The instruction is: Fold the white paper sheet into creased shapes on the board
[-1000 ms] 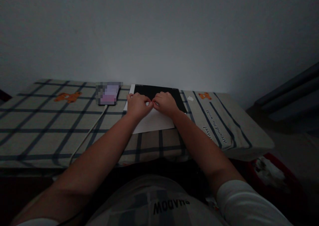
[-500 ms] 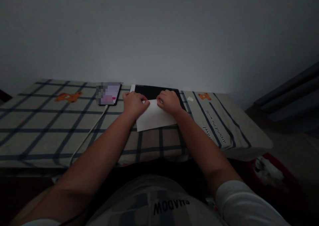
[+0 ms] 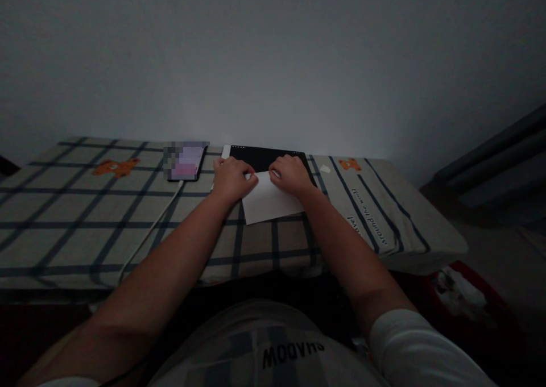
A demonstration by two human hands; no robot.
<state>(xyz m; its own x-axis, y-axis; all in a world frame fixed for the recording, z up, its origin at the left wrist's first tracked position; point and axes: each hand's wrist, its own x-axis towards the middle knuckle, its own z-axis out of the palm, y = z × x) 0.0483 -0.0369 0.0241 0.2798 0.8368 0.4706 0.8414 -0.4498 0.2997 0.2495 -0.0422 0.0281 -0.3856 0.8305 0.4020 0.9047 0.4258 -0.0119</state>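
A white sheet of paper [image 3: 273,200] slants toward me over a dark flat board or pad [image 3: 267,157] on the cloth. My left hand [image 3: 234,177] is closed at the sheet's upper left, thumb and fingers pinching its far edge. Close by on the right, my right hand [image 3: 290,174] pinches the same far edge with curled fingers. Part of the paper's upper edge shows between the two thumbs. Both hands cover the sides of the dark board, and the fingertips behind the paper are hidden.
A phone [image 3: 186,162] with a lit screen and a white cable [image 3: 153,228] lies left on the checked tablecloth [image 3: 140,205]. A small white scrap [image 3: 325,169] lies right of the board. Beyond the table stands a wall [image 3: 273,63]; a red bin [image 3: 486,296] is at lower right.
The paper's lower left corner has shifted to the right. My left hand has moved slightly right, while my right hand stays nearly in place.
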